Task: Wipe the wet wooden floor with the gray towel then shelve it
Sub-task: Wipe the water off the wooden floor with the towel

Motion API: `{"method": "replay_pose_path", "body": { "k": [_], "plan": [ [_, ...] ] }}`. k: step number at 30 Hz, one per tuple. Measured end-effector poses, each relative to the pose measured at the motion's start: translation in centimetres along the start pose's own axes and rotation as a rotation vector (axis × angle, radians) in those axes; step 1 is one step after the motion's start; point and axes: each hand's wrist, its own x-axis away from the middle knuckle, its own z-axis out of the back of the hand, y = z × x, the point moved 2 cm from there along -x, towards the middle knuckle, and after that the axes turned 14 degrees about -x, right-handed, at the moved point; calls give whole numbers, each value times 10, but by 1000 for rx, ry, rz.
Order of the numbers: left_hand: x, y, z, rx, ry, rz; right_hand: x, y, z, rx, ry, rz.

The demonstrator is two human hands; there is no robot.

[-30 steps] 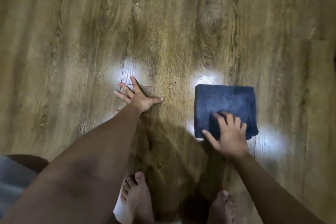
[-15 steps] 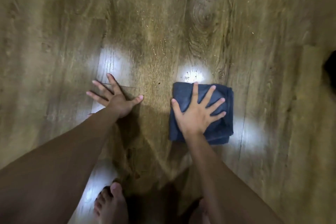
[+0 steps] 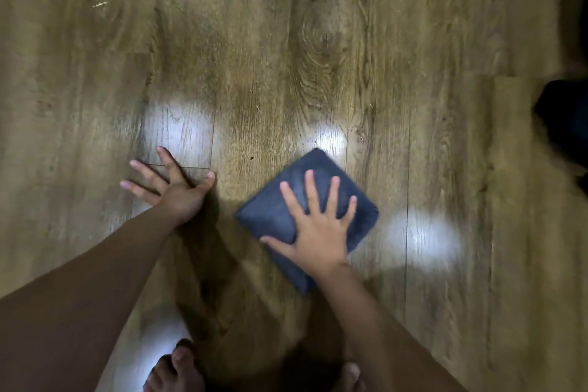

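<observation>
A folded dark gray towel [image 3: 276, 210] lies on the wooden floor [image 3: 286, 57], turned like a diamond, just right of centre. My right hand [image 3: 318, 229] presses flat on it with fingers spread straight. To the left, my left hand [image 3: 171, 188] rests flat on the bare floor, fingers splayed, about a hand's width from the towel. Shiny light patches show on the planks around both hands.
My bare feet [image 3: 178, 369] stand at the bottom edge, close behind the hands. A dark object [image 3: 563, 124] sits at the right edge of the floor. Small pale specks lie on the planks at the upper left.
The towel has turned from square-on to a diamond angle under my right hand and shifted slightly. My left hand stays planted on the floor.
</observation>
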Motion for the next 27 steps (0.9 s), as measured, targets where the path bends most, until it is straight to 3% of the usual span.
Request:
{"method": "replay_pose_path", "body": {
  "k": [8, 12, 18, 23, 27],
  "plan": [
    [-4, 0, -3, 7, 11, 7, -95, 114, 66, -149, 222, -557],
    [-3, 4, -4, -9, 40, 39, -145, 108, 77, -265, 329, -700],
    [1, 6, 1, 26, 36, 50, -128, 19, 43, -129, 205, -317],
    [11, 20, 2, 160, 192, 142, -42, -73, -17, -74, 20, 39],
    [6, 39, 22, 141, 224, 132, 36, -72, -49, 12, -112, 336]
  ]
}}
